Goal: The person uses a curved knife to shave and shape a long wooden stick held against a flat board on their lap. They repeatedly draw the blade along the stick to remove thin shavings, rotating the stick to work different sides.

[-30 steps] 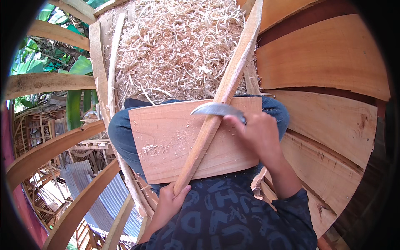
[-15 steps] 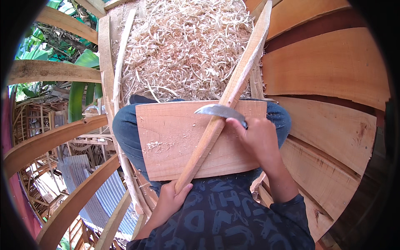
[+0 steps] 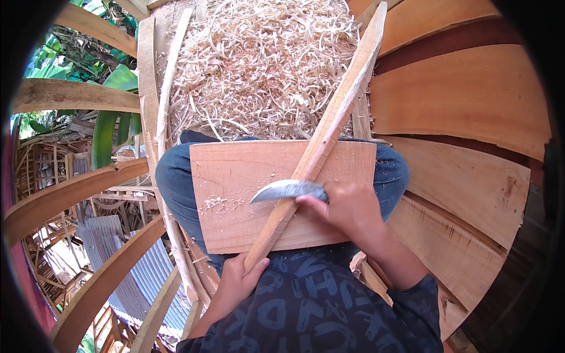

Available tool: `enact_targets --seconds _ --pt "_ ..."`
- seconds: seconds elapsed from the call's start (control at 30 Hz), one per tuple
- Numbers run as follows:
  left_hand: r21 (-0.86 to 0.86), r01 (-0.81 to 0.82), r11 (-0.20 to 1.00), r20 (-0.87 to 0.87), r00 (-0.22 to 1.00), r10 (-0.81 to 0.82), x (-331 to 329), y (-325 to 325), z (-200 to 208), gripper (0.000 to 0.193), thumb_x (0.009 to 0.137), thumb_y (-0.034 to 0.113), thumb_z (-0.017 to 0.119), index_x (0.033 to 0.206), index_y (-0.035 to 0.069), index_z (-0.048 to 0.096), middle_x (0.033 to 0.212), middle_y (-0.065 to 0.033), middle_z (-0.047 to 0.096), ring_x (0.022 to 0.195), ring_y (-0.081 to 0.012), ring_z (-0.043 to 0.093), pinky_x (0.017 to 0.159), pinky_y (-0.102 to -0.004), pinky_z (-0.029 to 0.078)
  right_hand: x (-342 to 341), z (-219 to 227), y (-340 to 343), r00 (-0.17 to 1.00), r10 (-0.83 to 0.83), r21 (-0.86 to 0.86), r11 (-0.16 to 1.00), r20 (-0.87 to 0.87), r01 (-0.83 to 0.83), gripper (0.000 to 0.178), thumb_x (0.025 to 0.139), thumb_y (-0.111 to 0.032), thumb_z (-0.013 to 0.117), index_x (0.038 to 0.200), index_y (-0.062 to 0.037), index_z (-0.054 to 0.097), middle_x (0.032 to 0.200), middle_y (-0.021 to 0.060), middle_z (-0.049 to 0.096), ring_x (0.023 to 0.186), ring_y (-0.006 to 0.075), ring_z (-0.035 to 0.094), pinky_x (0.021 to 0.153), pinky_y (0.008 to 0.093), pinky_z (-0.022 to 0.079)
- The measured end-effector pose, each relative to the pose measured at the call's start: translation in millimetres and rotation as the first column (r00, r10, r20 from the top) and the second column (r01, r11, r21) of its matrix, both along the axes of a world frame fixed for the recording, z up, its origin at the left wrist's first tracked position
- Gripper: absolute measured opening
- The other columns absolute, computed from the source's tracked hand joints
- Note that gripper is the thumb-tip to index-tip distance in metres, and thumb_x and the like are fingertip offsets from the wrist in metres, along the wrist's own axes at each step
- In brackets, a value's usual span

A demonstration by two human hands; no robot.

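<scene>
The left hand (image 3: 240,277) clasps the near end of a wooden stick (image 3: 338,115); the right hand (image 3: 351,206), forearm (image 3: 393,254) angled inward, grips a curved knife (image 3: 287,189) across it.

The curved knife blade (image 3: 285,190) is metal, grey with a bright sheen. The stick (image 3: 337,112) is bare wood, its edges roughly hewn. The lap board (image 3: 220,170) is matt, fine-grained wood, fairly smooth beneath loose crumbs. Far off lie curly, papery wood shavings (image 3: 259,65). Right, smooth wooden planks (image 3: 465,94); left, ribbed metal sheeting (image 3: 156,276). The trousers (image 3: 176,182) are matt denim.
</scene>
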State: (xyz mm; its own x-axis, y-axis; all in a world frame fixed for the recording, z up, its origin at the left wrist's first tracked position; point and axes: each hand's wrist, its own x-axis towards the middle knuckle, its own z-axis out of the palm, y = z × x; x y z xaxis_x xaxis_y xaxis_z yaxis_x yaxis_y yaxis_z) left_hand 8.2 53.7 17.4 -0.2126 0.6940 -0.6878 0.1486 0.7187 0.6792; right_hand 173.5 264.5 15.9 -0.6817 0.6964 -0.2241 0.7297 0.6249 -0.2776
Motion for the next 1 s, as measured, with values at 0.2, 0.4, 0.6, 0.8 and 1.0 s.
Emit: enact_targets --seconds 0.2,0.4,0.6,0.8,1.0 --pt "0.03 -0.019 0.999 -0.034 0.999 0.02 2 -4 -2 0.035 0.087 0.024 0.066 0.088 -0.011 0.061 0.064 -0.0247 0.06 0.058 -0.0305 0.063 0.056 -0.037 0.046 1 2 31 0.968 -0.248 0.04 0.968 0.03 0.247 0.069 0.082 -0.065 0.054 0.063 0.0 0.067 0.051 0.018 0.058 0.048 0.0326 0.061 0.045 0.0391 0.048" --pt "-0.018 -0.001 1.0 -0.039 0.999 0.0 -2 -4 2 0.034 0.086 0.025 0.067 0.088 -0.009 0.062 0.064 -0.024 0.059 0.058 -0.0307 0.063 0.056 -0.0366 0.047 2 1 36 0.984 -0.175 -0.03 0.984 0.036 0.176 0.065 0.083 -0.063 0.055 0.068 -0.0008 0.069 0.053 0.0184 0.059 0.051 0.0336 0.062 0.049 0.0402 0.05" --pt "0.044 -0.014 0.999 -0.032 0.999 0.016 1 -1 -8 0.03 0.085 0.022 0.068 0.084 -0.008 0.062 0.061 -0.0215 0.058 0.053 -0.0271 0.06 0.054 -0.0352 0.045 -1 7 12 0.992 -0.086 0.029 0.996 0.095 0.084 0.068 0.084 -0.065 0.052 0.065 -0.002 0.069 0.054 0.0178 0.06 0.05 0.0306 0.063 0.047 0.0396 0.05" --pt "0.066 -0.02 0.998 -0.042 0.999 0.022 1 -3 -5 0.031 0.086 0.022 0.067 0.081 -0.008 0.06 0.058 -0.0205 0.056 0.051 -0.0275 0.058 0.053 -0.0353 0.044 8 1 51 0.969 -0.228 0.073 0.973 0.1 0.221 0.068 0.082 -0.065 0.054 0.062 -0.0018 0.067 0.054 0.0169 0.06 0.051 0.0305 0.063 0.046 0.0389 0.05" --pt "0.061 -0.031 0.998 -0.019 0.999 0.032 0 -7 -10 0.032 0.085 0.023 0.067 0.081 -0.008 0.06 0.059 -0.0221 0.057 0.053 -0.0327 0.059 0.053 -0.0359 0.045 -6 7 2 0.999 0.01 -0.044 0.999 0.054 -0.008 0.061 0.082 -0.059 0.06 0.064 -0.0015 0.066 0.055 0.0177 0.059 0.054 0.0339 0.063 0.051 0.0413 0.049"
